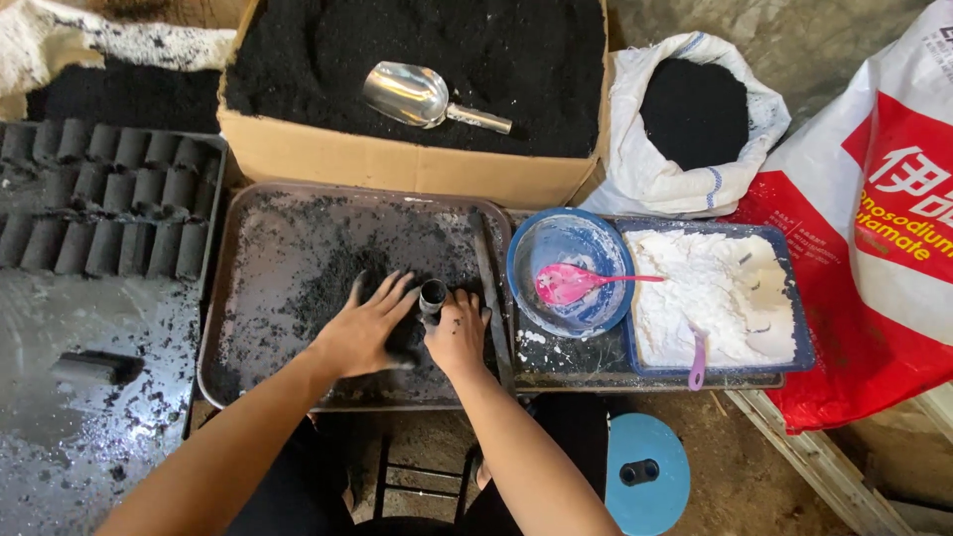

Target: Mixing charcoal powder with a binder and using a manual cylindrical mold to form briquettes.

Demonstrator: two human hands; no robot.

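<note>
Small black tube [433, 296] stands upright on the metal tray [258, 213], between my two hands. My right hand [457, 335] curls its fingers [444, 323] round its base, holding it steady. My left hand [365, 328] lies flat, fingers [395, 292] spread wide, pressing on loose black powder [338, 273] just beside the tube. I judge I am at the filling step: gathering powder toward the tube mouth. The next move calls for keeping the tube upright while powder is pushed in. Beyond my fingers sits a cardboard box [397, 164] with a metal scoop [417, 97].

Two trays [248, 298], one scoop [417, 96], one bowl [526, 288], two spoons [576, 283], two sacks [655, 179].
</note>
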